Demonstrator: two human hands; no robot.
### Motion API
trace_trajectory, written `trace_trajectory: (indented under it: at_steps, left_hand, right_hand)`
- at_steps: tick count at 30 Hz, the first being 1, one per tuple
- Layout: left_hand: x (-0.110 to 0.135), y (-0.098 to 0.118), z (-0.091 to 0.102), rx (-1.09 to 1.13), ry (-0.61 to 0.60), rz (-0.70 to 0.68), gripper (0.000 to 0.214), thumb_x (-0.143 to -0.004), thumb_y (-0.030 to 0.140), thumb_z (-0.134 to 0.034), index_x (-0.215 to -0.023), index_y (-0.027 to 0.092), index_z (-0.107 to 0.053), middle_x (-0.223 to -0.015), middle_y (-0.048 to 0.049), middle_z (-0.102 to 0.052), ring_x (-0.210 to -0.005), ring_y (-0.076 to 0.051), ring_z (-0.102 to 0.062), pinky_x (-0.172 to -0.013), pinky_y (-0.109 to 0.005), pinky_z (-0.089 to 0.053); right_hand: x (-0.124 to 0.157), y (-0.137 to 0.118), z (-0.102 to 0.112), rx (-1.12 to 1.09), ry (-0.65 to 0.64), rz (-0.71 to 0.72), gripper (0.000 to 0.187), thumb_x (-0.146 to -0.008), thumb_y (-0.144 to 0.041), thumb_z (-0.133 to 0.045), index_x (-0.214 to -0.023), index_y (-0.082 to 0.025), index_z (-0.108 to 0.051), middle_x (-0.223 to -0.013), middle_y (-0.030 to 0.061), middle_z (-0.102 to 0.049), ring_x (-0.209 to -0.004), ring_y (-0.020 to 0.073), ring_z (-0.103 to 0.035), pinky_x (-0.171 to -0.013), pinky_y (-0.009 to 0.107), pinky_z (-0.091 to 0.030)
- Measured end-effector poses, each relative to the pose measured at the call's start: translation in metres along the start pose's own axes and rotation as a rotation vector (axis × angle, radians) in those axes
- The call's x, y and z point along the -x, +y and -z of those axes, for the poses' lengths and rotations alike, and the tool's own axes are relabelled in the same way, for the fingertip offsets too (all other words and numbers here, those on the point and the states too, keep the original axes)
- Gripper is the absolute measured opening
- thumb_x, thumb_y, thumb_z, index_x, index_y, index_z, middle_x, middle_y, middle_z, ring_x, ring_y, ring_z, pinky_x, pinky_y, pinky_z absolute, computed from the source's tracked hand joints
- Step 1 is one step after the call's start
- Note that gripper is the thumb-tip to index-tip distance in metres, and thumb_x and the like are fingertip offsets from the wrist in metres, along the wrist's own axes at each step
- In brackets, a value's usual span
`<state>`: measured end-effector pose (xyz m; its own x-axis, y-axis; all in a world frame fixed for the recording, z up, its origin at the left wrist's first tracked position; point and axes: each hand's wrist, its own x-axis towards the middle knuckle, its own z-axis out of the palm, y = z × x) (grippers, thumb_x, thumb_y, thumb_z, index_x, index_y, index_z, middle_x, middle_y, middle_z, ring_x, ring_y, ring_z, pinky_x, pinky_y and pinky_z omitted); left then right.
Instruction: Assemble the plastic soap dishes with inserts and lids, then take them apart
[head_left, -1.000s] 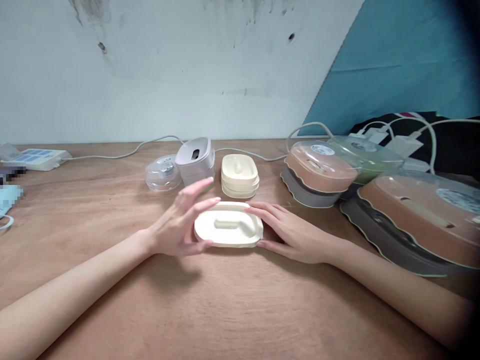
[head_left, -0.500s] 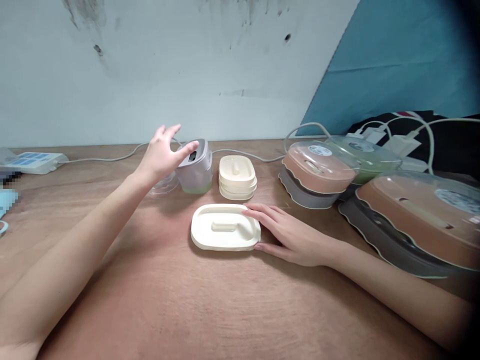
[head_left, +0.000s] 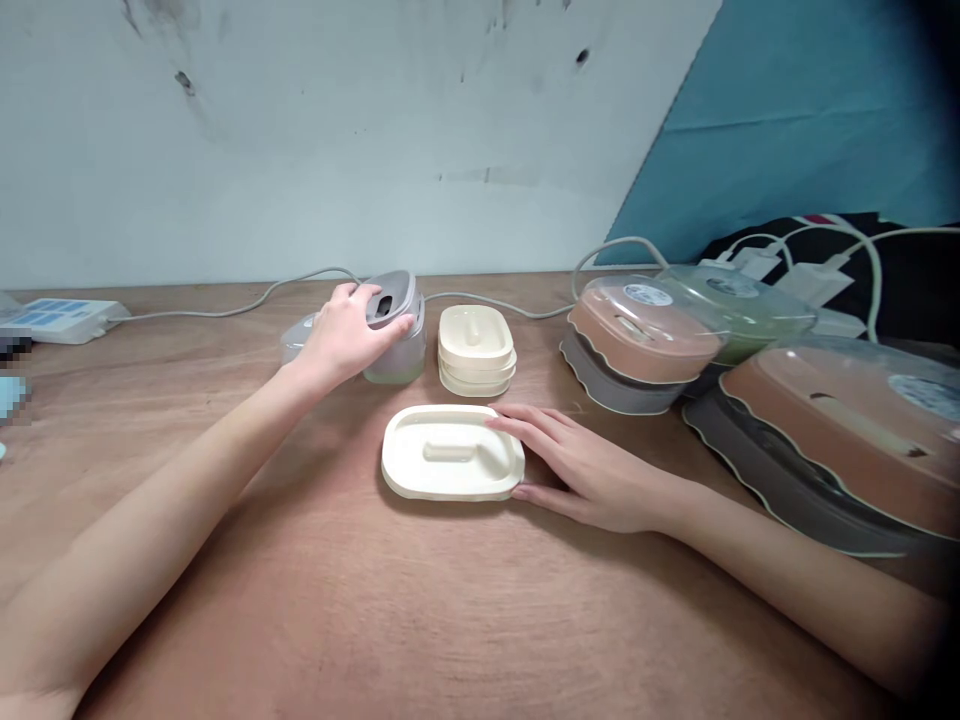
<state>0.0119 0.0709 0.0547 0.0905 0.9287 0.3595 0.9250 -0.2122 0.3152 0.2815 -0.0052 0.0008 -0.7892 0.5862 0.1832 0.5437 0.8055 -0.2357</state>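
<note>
My left hand [head_left: 346,335] grips the rim of the upper grey plastic container [head_left: 406,292], its thumb on the near side and fingers on the far side. This piece tilts over a translucent, green-tinged container [head_left: 405,362] below. Lying flat on the table in front of me is an oblong cream lid [head_left: 420,478] with a raised bar in its middle. My right hand [head_left: 577,468] holds the lid's right end, fingers over the rim and thumb at the near corner. Just behind the lid stands a small stack of cream lids [head_left: 475,350].
Orange and grey lidded containers [head_left: 645,330] are stacked at the right, with a green one [head_left: 750,310] behind. White chargers [head_left: 806,285] and cables are at the back right. A clear container [head_left: 294,340] sits left of the grey one. A power strip [head_left: 67,320] lies far left.
My left hand has come down and closed on the grey container, whose top now tilts toward me. The right hand stays on the cream lid.
</note>
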Motion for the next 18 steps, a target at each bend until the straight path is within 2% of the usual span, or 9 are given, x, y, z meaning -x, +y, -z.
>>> trace_trajectory:
  at_steps: [6,10,12,16,18]
  left_hand:
    - [0.004,0.003,-0.008,-0.068,0.014,0.040,0.070,-0.077,0.064,-0.046,-0.128,0.016,-0.045,-0.130,-0.0174,-0.045,-0.117,-0.038,-0.045,-0.098,-0.055,-0.030]
    - [0.004,0.004,-0.010,-0.062,0.055,0.046,0.059,-0.080,0.059,-0.044,-0.124,0.020,-0.052,-0.131,-0.0152,-0.045,-0.119,-0.039,-0.043,-0.098,-0.056,-0.029]
    - [0.003,0.005,-0.007,-0.031,0.122,0.045,0.056,-0.079,0.056,-0.046,-0.122,0.021,-0.054,-0.132,-0.0132,-0.043,-0.121,-0.038,-0.041,-0.099,-0.054,-0.029]
    - [0.010,0.012,0.009,0.114,0.301,-0.079,0.054,-0.079,0.048,-0.050,-0.125,0.022,-0.050,-0.137,-0.0086,-0.036,-0.127,-0.032,-0.035,-0.104,-0.045,-0.029]
    - [0.021,0.013,0.016,0.196,0.305,-0.197,0.051,-0.081,0.045,-0.049,-0.128,0.027,-0.046,-0.141,-0.0043,-0.031,-0.130,-0.031,-0.030,-0.106,-0.045,-0.028]
  right_hand:
    - [0.000,0.000,0.000,0.003,0.003,0.002,0.058,-0.088,-0.040,-0.046,-0.137,-0.019,-0.025,-0.135,0.0170,-0.041,-0.120,0.0285,-0.044,-0.092,0.047,-0.043]
    - [-0.001,0.000,-0.001,-0.008,0.012,0.004,0.058,-0.087,-0.041,-0.047,-0.137,-0.020,-0.026,-0.135,0.0170,-0.041,-0.120,0.0285,-0.045,-0.092,0.046,-0.044]
    - [-0.001,0.000,0.000,-0.019,0.022,0.006,0.058,-0.087,-0.041,-0.047,-0.137,-0.020,-0.027,-0.135,0.0167,-0.042,-0.119,0.0284,-0.045,-0.092,0.046,-0.044]
    - [0.000,-0.001,0.000,-0.021,0.020,0.002,0.057,-0.087,-0.041,-0.047,-0.136,-0.019,-0.028,-0.135,0.0168,-0.042,-0.120,0.0281,-0.045,-0.093,0.046,-0.043]
    - [0.000,-0.001,0.000,-0.012,0.013,-0.004,0.058,-0.087,-0.042,-0.047,-0.136,-0.018,-0.028,-0.135,0.0172,-0.042,-0.120,0.0281,-0.044,-0.093,0.046,-0.043]
